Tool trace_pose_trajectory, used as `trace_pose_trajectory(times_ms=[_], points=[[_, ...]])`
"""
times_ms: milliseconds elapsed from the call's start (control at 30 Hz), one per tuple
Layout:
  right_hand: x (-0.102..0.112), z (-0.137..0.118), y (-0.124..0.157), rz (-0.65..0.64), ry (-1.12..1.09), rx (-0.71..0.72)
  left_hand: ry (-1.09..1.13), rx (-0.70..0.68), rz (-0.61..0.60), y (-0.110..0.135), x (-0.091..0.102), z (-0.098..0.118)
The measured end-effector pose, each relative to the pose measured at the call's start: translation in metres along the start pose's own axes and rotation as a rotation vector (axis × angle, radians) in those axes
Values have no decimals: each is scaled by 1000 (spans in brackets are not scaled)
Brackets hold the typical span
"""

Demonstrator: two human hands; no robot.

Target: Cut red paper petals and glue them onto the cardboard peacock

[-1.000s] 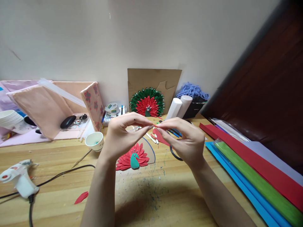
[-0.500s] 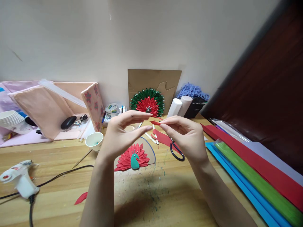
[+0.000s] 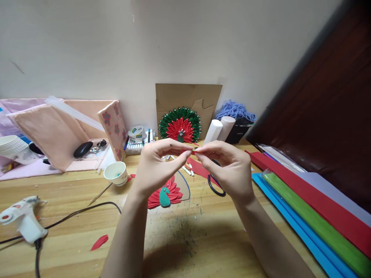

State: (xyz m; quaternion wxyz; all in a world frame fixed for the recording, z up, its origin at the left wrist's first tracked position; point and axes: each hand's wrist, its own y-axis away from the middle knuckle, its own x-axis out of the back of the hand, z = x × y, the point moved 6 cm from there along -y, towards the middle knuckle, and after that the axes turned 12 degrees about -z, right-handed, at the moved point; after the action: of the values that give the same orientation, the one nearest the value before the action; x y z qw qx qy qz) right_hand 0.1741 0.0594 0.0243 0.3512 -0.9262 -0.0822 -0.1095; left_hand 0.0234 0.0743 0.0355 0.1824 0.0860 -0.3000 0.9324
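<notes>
Between the fingertips of both hands is a small red paper petal [image 3: 194, 151], mostly covered by the fingers. My left hand [image 3: 162, 164] pinches its left end with thumb and fingers. My right hand [image 3: 228, 166] pinches the other end, so the tips nearly meet. Below them on the table lies a half-round cardboard piece [image 3: 184, 186] bearing a red paper peacock tail [image 3: 175, 191] and a green peacock body [image 3: 165, 197], partly hidden by my left hand. Scissors with black handles [image 3: 216, 189] rest on red paper [image 3: 201, 168] behind my right hand.
At left are a glue gun [image 3: 26, 218] with its cord, a loose red petal [image 3: 99, 242] and a paper cup [image 3: 115, 173]. A cardboard sheet with a green and red peacock [image 3: 181, 123] leans on the wall. Coloured paper sheets [image 3: 313, 200] lie at right.
My left hand has moved right and its thumb and fingers have closed on the red petal, which my right hand was holding alone. The right hand has barely moved.
</notes>
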Motion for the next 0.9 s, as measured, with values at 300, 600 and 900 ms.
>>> trace_pose_trajectory(times_ms=[300,600,900], points=[[1,-15,1,-50,243,197,122,103,20,0,-1,-8],[2,-16,2,18,294,188,143,99,17,-1,-3,-8],[1,-9,0,29,181,66,147,93,5,-1,-4,-8]])
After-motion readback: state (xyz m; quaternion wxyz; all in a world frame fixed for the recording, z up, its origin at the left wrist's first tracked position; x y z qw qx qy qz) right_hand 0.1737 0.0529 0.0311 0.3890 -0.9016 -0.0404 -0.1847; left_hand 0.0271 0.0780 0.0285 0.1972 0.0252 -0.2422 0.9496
